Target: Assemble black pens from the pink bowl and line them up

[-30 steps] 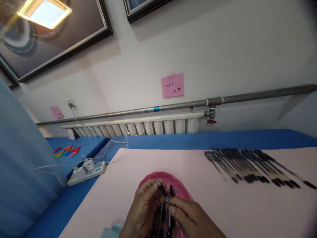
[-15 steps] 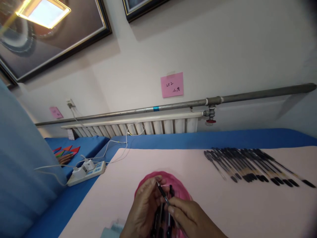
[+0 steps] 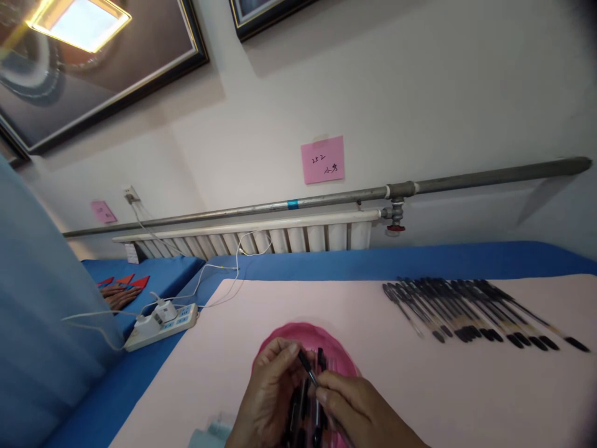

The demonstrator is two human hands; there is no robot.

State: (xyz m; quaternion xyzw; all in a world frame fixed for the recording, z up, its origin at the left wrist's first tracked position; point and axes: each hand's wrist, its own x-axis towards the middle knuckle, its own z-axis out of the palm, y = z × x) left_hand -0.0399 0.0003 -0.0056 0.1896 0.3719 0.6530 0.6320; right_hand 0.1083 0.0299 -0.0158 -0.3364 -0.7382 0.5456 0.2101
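Observation:
My left hand (image 3: 268, 398) and my right hand (image 3: 357, 410) meet at the bottom centre, over a pink bowl (image 3: 289, 333). Together they pinch a thin black pen (image 3: 308, 367), which points up and to the left. My left hand's fingers curl round its upper end, while my right hand's fingers grip its lower end. More black pens (image 3: 303, 417) lie in the bowl beneath both hands, partly hidden. On the pink sheet (image 3: 420, 386) to the right, several black pens (image 3: 471, 311) lie side by side in a row.
A white power strip (image 3: 161, 323) with plugs and cables lies on the blue cloth (image 3: 326, 264) at the left. Another person's hand (image 3: 116, 297) rests by coloured shapes at the far left. A radiator (image 3: 252, 239) and a pipe run along the wall behind.
My hands stay over the bowl, and the pen between them has shifted only slightly. At the far left another person's hand has come into view over the coloured shapes.

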